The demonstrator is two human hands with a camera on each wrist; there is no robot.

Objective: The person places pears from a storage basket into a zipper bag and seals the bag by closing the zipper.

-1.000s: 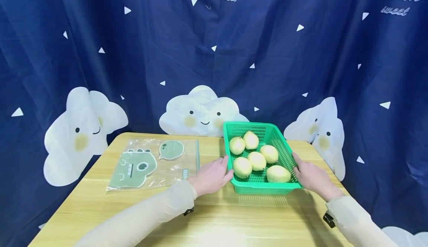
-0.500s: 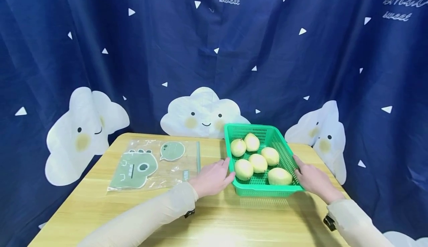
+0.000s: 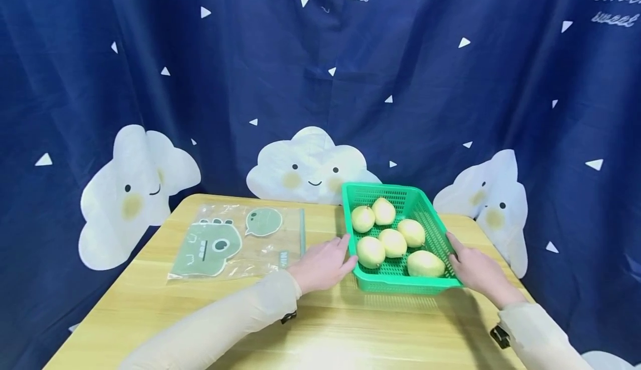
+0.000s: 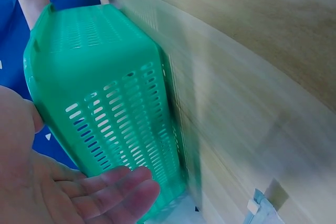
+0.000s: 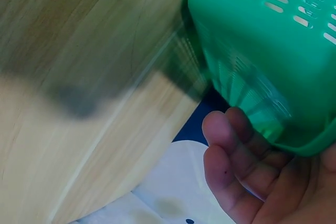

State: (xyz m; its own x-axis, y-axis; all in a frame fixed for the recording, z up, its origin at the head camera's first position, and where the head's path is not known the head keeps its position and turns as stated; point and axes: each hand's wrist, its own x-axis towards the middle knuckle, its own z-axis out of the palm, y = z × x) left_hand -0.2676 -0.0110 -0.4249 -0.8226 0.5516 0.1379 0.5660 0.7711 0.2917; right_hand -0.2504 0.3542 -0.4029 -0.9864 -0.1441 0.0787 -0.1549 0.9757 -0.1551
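A green plastic basket (image 3: 408, 287) with slotted walls sits at the right of the wooden table, several pale yellow pears (image 3: 425, 264) lying inside it. At its left rim is my left hand (image 3: 320, 265), thumb at the edge and fingers along the outer wall. My right hand (image 3: 478, 270) holds the opposite rim near the front corner. In the left wrist view the fingers (image 4: 113, 195) reach beside the slotted wall, fairly straight. The right wrist view has bent fingers (image 5: 223, 174) below the basket's rim.
A clear zip bag (image 3: 260, 253) with a green dinosaur print lies flat on the table (image 3: 320, 325), left of the basket. Behind the table's far edge hangs a dark blue curtain (image 3: 280, 69) with white clouds and triangles.
The head view has turned slightly, so the whole scene sits a little further right. Both hands stay at the basket's rim, and the pears lie as before.
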